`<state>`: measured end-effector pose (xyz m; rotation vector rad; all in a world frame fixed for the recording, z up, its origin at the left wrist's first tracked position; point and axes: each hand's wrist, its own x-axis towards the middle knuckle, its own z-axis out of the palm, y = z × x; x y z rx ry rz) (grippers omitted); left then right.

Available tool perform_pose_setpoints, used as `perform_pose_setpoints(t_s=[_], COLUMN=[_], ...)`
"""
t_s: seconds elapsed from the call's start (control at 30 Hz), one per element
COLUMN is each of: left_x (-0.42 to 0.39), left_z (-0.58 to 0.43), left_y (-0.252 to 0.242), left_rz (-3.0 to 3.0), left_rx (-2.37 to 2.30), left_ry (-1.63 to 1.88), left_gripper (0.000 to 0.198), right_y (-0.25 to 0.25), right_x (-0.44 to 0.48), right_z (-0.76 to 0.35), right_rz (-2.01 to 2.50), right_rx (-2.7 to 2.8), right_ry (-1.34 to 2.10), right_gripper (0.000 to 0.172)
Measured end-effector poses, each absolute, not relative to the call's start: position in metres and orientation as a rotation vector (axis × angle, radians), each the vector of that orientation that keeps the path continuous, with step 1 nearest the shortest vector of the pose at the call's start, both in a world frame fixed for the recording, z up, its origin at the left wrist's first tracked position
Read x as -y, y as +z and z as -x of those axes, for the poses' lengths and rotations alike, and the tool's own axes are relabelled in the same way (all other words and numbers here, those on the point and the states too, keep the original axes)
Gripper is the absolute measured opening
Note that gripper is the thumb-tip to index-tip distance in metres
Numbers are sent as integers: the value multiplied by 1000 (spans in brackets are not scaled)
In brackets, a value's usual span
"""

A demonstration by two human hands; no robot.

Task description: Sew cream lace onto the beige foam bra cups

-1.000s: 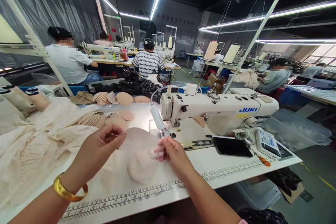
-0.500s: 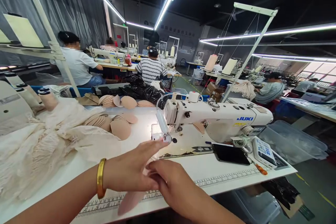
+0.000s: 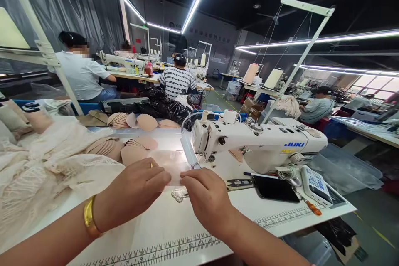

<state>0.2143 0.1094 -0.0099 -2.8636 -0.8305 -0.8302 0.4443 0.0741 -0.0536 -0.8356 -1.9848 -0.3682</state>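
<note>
At the centre of the frame, a sheer pale piece (image 3: 170,163) spans the space between two bare hands, left of the needle end of a white sewing machine (image 3: 264,138). The left hand (image 3: 133,194) has its fingers curled, pinching the piece's near left edge. The right hand (image 3: 208,199) grips the near right edge between thumb and fingertips. A small crumpled clear item (image 3: 178,195) sits just beside the right fingertips; whether they grasp it cannot be told. Rounded beige pieces (image 3: 136,153) lie fanned beyond the left hand. Lacy cream fabric (image 3: 34,170) fills the left of the frame. At right-centre, a black phone (image 3: 276,188) lies on the worktable (image 3: 249,205).
</note>
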Motion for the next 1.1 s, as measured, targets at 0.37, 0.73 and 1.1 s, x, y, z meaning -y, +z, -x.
perform_pose_setpoints(t_s=[0.37,0.73,1.1], left_x=[-145,-149,-148], left_z=[-262,-265,-262], left_y=[-77,-82,-86], left_rz=[2890,2798,2826], left_rx=[664,820,816], left_ry=[-259,-590,-507], left_gripper=[31,17,14], right_y=[-118,-112,-112], right_x=[-132,-124,-125], right_z=[-500,-514,-515], right_rz=[790,951,970], right_rx=[2545,2459,2458], right_ry=[-56,23,74], right_gripper=[26,34,36])
